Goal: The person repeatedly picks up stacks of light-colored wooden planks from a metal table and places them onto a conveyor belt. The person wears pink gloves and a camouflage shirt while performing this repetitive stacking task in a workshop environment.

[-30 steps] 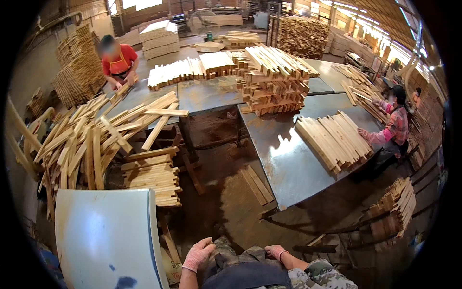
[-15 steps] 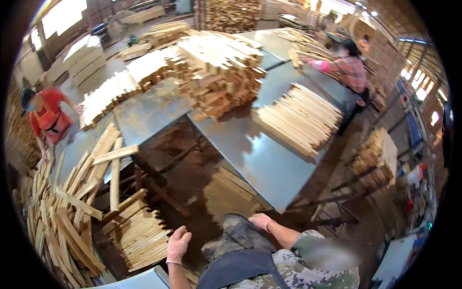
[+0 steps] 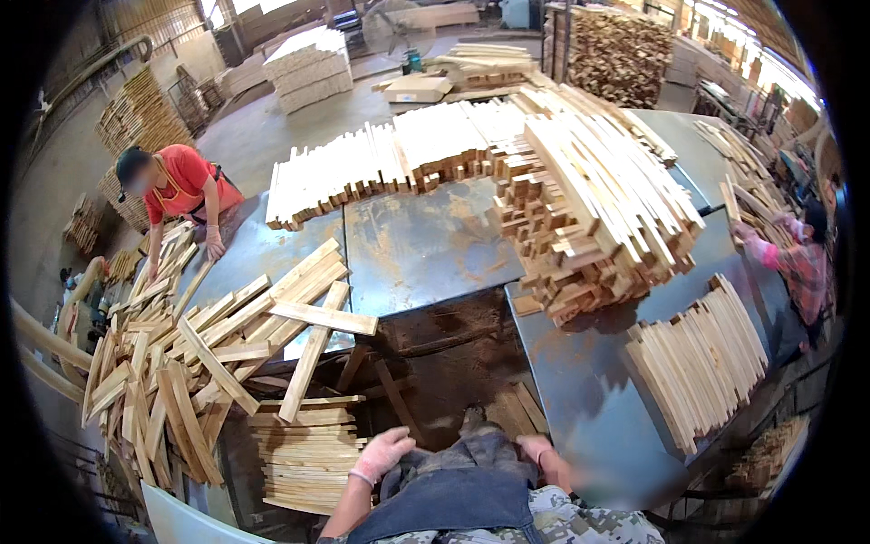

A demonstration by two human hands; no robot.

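My left hand [image 3: 382, 453], in a pinkish work glove, is beside my dark apron [image 3: 458, 499], its fingers curled in and no wood piece visible in them. On the other side of the dark cloth over my lap is my right hand [image 3: 536, 448], also gloved; its fingers are partly hidden and blurred. Nearest my left hand lies a stack of wood strips [image 3: 308, 458], set low beside me. Left of it, a jumbled heap of loose wood strips [image 3: 181, 390] spreads over the table corner.
A metal-topped table [image 3: 417, 254] bends around a gap before me. It carries a tall wood pile [image 3: 598, 208], a long row of strips [image 3: 390, 154] and a neat bundle [image 3: 698, 358]. A person in red [image 3: 186, 190] handles strips at left; another person [image 3: 802, 258] works far right.
My view has swung left, so the tables and piles now sit further right. My left hand has moved in toward the apron. The person in red now bends over the heap with both hands.
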